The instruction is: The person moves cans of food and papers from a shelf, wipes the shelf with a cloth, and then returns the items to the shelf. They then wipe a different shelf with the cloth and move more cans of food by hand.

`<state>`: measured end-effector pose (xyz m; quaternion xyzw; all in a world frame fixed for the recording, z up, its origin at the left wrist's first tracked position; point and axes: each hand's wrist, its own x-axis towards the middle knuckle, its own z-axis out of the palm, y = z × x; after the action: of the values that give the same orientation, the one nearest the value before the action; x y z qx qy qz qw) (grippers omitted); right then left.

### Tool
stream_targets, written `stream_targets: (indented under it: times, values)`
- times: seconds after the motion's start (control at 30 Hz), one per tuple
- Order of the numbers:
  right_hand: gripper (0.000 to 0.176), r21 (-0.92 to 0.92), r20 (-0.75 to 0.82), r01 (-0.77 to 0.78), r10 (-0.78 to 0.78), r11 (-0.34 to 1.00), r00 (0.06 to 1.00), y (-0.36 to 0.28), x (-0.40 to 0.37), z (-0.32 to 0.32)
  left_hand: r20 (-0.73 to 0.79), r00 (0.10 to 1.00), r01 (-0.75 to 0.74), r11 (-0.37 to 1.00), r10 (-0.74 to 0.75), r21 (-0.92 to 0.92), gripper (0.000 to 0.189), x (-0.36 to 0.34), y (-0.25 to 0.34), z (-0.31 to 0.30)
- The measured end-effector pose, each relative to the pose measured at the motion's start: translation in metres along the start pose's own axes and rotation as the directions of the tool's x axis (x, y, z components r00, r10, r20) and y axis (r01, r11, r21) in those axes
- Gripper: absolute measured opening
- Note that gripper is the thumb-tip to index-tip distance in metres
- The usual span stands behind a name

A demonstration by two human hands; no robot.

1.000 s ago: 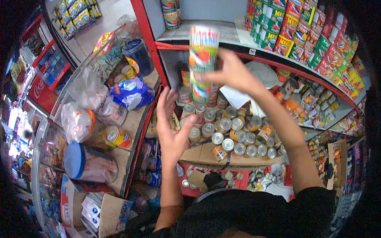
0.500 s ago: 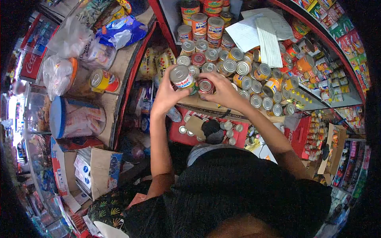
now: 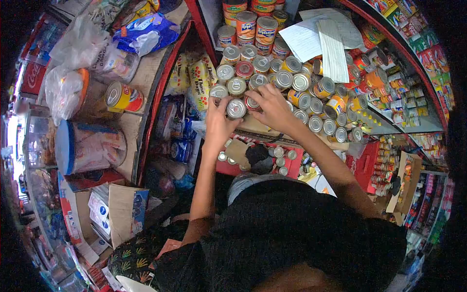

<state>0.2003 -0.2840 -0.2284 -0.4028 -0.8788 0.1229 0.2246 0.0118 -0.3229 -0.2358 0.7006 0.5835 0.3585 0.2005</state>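
The left hand (image 3: 220, 124) is wrapped around a silver can (image 3: 236, 108) — near the front of the shelf (image 3: 262, 128). Just beside it, the right hand (image 3: 273, 111) pinches a red can (image 3: 251, 103) — partly hidden. More cans (image 3: 283, 79) stand behind.

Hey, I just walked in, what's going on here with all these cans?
A person has both hands among the cans at the front of a shelf. The left hand is around a silver-topped can, and the right hand is at a red can beside it. More cans crowd behind, with loose papers lying farther back.
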Motion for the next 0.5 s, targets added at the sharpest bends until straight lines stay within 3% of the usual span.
stream_targets:
  times: [0.1,0.2,0.27,0.3,0.4,0.5]
  values:
    - [0.049,-0.050,-0.006,-0.009,0.008,0.999,1.000,-0.002,0.001,-0.002,-0.062,0.998,0.026,0.999,-0.023,0.044,0.063,0.000,0.002,0.008]
    - [0.047,-0.136,-0.030,-0.008,0.004,0.991,1.000,-0.005,0.004,-0.009,-0.027,0.998,0.065,0.997,-0.064,0.031,0.068,0.000,0.004,0.008]
    - [0.044,0.028,-0.004,0.005,-0.005,1.000,1.000,-0.004,0.009,-0.016,-0.044,0.998,0.045,0.998,-0.043,0.046,0.069,0.001,0.004,0.007]
    - [0.044,0.023,-0.008,0.010,-0.010,1.000,1.000,-0.002,0.014,-0.023,-0.006,0.999,0.055,0.996,-0.054,0.071,0.071,0.001,0.005,0.006]
    - [0.030,0.271,0.145,0.141,-0.185,0.952,0.972,-0.005,0.043,-0.067,0.057,0.994,0.092,0.991,-0.098,0.102,0.072,-0.002,0.013,0.000]
    - [0.022,0.264,-0.051,0.355,-0.354,0.897,0.934,-0.016,0.095,-0.137,0.052,0.994,0.085,0.990,-0.091,0.112,0.067,0.001,0.023,-0.009]
